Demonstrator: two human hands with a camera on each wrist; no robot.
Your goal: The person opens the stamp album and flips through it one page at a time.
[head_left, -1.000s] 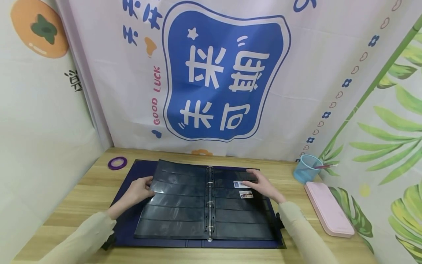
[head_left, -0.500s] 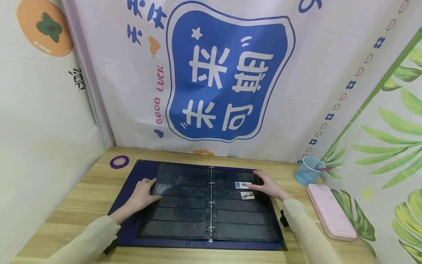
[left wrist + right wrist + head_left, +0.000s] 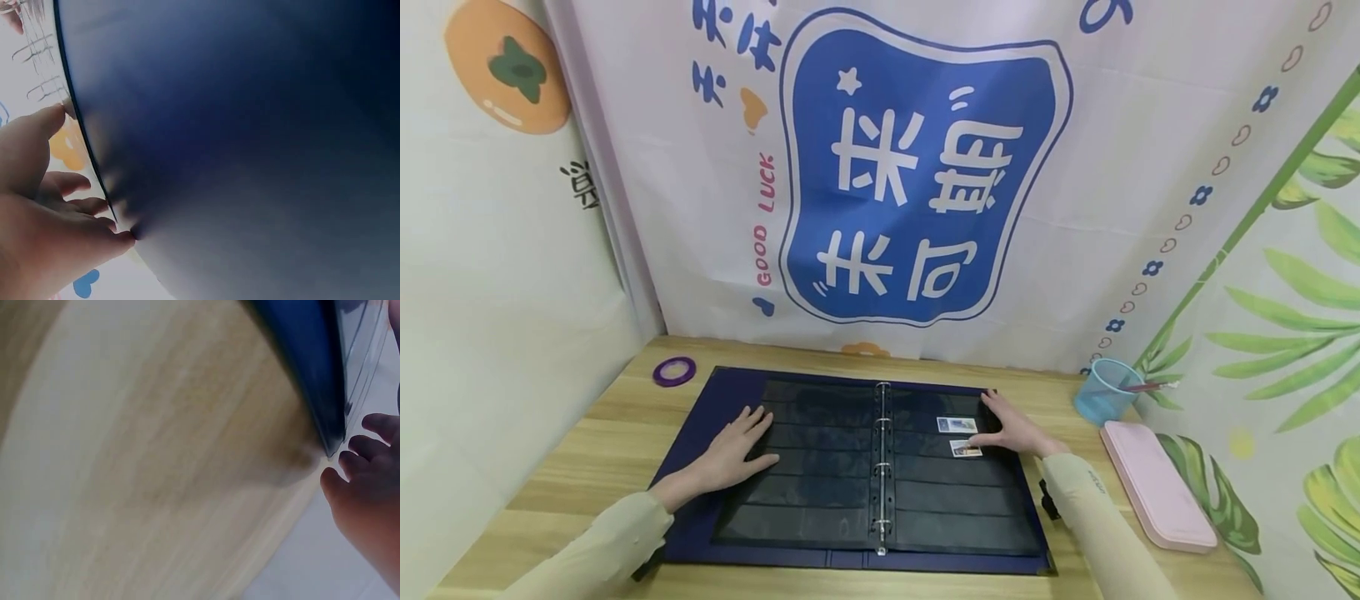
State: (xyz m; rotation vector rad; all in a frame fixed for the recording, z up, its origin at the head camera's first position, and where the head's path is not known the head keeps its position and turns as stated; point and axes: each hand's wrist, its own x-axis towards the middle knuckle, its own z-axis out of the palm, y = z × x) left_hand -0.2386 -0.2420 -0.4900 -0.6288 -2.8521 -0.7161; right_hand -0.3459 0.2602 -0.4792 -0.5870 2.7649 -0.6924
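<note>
An album with a dark blue cover lies spread on the table, metal rings down its middle. Its left black pocket page lies flat, and my left hand rests fingers spread on that page's outer edge. Two small stamps sit in the right black page: a wider bluish stamp and, just below, a second stamp. My right hand rests on the upper outer edge of that page, thumb tip close to the lower stamp. In the left wrist view the left hand's fingers meet the album's edge.
A purple ring of tape lies beyond the album on the left. On the right stand a blue mesh cup with a pencil in it and a pink case. A printed cloth hangs behind the table.
The left page, held raised at its outer edge a second ago, has come down flat. My left fingers have let it go and spread. The right hand has shifted slightly, baring the upper stamp.
</note>
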